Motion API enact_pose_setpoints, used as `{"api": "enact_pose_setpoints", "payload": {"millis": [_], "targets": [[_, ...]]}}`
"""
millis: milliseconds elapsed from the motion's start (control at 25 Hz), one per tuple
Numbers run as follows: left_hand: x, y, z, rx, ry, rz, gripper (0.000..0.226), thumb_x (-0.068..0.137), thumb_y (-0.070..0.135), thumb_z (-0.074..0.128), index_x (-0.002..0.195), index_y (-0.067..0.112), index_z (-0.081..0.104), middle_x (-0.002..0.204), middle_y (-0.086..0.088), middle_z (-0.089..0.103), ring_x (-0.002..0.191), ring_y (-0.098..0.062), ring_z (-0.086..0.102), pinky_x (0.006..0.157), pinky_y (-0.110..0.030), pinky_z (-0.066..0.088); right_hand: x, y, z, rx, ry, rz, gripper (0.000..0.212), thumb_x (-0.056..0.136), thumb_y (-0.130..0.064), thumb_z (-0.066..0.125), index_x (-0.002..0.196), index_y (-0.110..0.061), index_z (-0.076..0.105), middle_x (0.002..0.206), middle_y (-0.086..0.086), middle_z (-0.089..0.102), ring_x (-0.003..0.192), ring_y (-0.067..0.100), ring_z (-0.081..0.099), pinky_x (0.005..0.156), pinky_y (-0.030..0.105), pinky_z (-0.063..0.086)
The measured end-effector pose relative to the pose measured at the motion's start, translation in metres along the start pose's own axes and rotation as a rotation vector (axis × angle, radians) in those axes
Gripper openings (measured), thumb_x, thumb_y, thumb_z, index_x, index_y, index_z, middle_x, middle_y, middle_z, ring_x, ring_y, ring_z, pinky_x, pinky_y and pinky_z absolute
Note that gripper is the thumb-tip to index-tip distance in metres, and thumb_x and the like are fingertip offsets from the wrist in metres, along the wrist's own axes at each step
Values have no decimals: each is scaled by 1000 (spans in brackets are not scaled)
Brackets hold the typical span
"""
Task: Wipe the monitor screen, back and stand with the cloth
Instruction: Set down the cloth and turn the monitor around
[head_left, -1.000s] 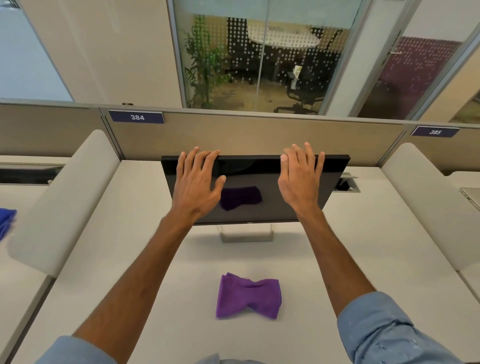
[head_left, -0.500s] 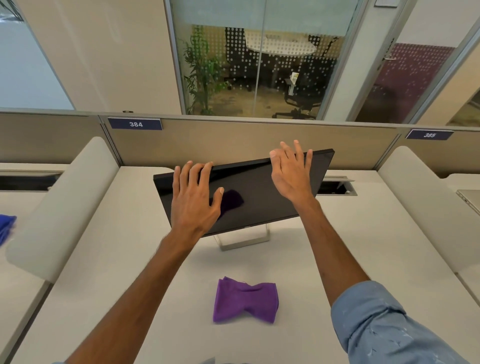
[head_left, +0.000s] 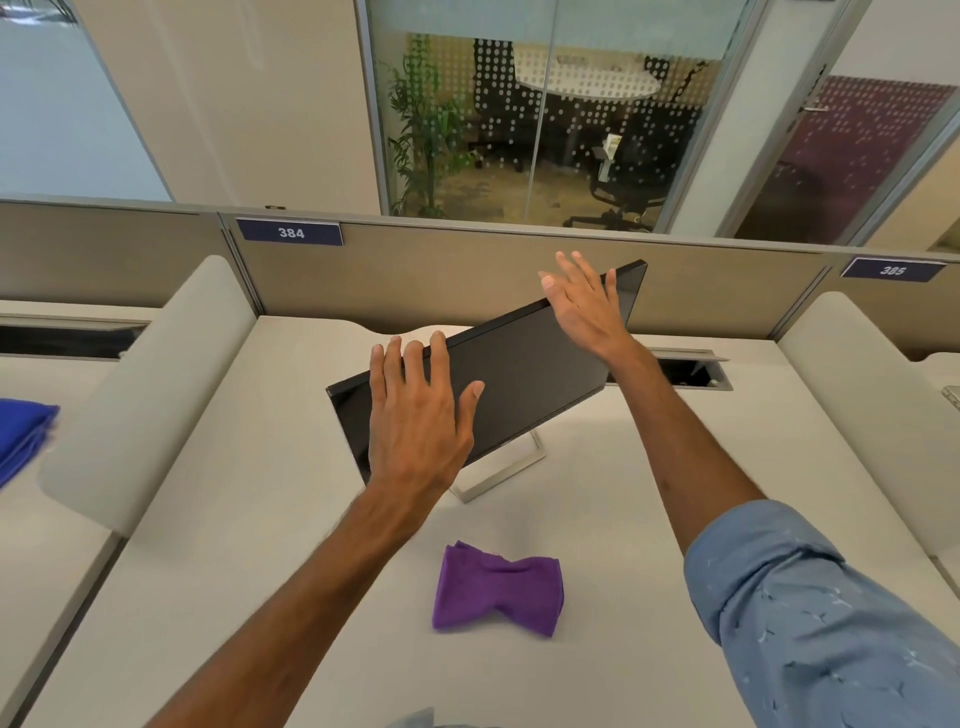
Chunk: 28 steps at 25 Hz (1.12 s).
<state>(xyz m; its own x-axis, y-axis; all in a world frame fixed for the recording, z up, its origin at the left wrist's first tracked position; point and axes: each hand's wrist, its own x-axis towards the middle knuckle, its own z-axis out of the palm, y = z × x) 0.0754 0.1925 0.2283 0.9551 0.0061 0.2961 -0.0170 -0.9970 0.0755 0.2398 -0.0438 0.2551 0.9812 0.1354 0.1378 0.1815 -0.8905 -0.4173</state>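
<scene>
A black monitor (head_left: 524, 374) stands on a silver frame stand (head_left: 498, 475) in the middle of the white desk (head_left: 249, 519), turned so its right end points away from me. My left hand (head_left: 421, 415) lies over the near left part of the screen, fingers hooked over the top edge. My right hand (head_left: 584, 306) rests on the far right part near the top edge, fingers spread. A purple cloth (head_left: 498, 592), pinched in the middle like a bow, lies on the desk in front of the stand, untouched.
A beige partition (head_left: 467, 275) with the label 384 runs behind the desk. White padded dividers (head_left: 150, 395) flank it on both sides. A cable hatch (head_left: 691, 369) is open at the back right. Blue cloths (head_left: 21, 441) lie on the neighbouring desk at left.
Both hands have swivelled the monitor: its right end has swung away toward the partition and its left end has come toward me. The cloth has stayed put.
</scene>
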Motion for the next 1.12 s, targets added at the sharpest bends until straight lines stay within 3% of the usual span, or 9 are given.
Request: {"api": "enact_pose_setpoints", "payload": {"millis": [160, 360, 520, 680, 880, 1000, 1120], "targets": [[-10, 16, -22, 80, -144, -16, 95, 104, 73, 3, 173, 11, 23, 170, -21, 41, 160, -43, 36, 135, -57, 18, 8, -4, -3, -34, -44, -56, 60, 110, -48, 17, 163, -27, 36, 177, -3, 7, 162, 12, -7, 128, 54, -16], [-22, 33, -45, 129, -256, 33, 94, 106, 68, 2, 173, 2, 11, 174, -24, 32, 160, -43, 35, 135, -54, 20, 22, -15, -4, -13, -98, -72, 57, 112, -44, 21, 163, -23, 36, 177, -3, 5, 161, 14, -15, 127, 55, -15], [-31, 50, -56, 130, -291, 65, 87, 110, 56, -2, 171, -5, 8, 173, -28, 32, 160, -42, 34, 137, -52, 15, 34, -23, -7, 7, -182, -121, 56, 114, -41, 24, 164, -15, 30, 177, 2, -4, 160, 18, -22, 128, 56, -14], [-33, 68, -68, 119, -377, 116, 80, 117, 51, 6, 170, -8, 2, 179, -27, 18, 167, -40, 20, 138, -49, 8, 47, -32, -5, 43, -230, -166, 54, 115, -35, 27, 163, -9, 31, 176, 4, -7, 159, 19, -24, 129, 57, -10], [-27, 82, -74, 65, -433, 188, 77, 118, 49, 9, 171, -6, 4, 180, -25, 14, 169, -37, 16, 139, -48, 7, 60, -49, 2, 124, -270, -192, 54, 115, -35, 29, 161, -8, 35, 176, 2, -9, 159, 18, -24, 128, 58, -14], [-26, 84, -72, 0, -480, 206, 75, 118, 50, 12, 172, -2, 4, 181, -22, 12, 169, -36, 15, 139, -47, 6, 65, -52, 10, 168, -247, -181, 61, 112, -45, 30, 165, -15, 27, 176, 1, -13, 159, 15, -23, 128, 58, -13], [-23, 75, -80, -52, -441, 214, 75, 117, 50, 10, 171, -1, 21, 177, -20, 30, 163, -34, 33, 137, -45, 18, 63, -49, 15, 165, -183, -172, 59, 113, -46, 25, 166, -22, 24, 176, -1, -11, 161, 15, -18, 127, 59, -13]]}}
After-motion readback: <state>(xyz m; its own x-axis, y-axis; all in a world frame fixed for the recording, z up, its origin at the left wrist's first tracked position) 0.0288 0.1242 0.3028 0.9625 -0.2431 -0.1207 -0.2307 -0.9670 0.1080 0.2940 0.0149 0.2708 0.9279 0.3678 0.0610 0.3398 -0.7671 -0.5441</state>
